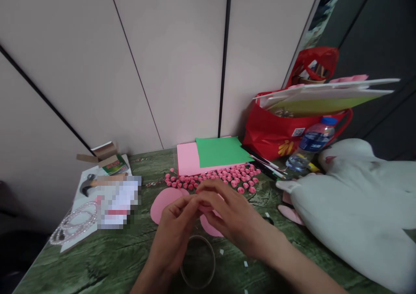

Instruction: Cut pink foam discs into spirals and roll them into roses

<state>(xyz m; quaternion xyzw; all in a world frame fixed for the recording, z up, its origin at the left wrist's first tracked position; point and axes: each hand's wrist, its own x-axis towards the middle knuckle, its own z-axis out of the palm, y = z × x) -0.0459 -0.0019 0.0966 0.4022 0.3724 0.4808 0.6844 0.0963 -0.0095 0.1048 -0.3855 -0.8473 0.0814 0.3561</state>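
Observation:
My left hand and my right hand meet over the middle of the table, fingers curled and tips pinched together. A piece of pink paper shows between the fingers; most of it is hidden behind them. Left of my left hand lies a round pink paper disc. Another pink paper piece rests below my right hand. Just beyond my fingers spreads a cluster of small pink rolled paper roses. Closer to me, a clear tape roll lies flat, partly behind my left wrist.
Pink sheets and a green sheet lie by the wall. A red bag, water bottle, pencils and white plush toy occupy the right. Leftward are a hammer and a beaded string.

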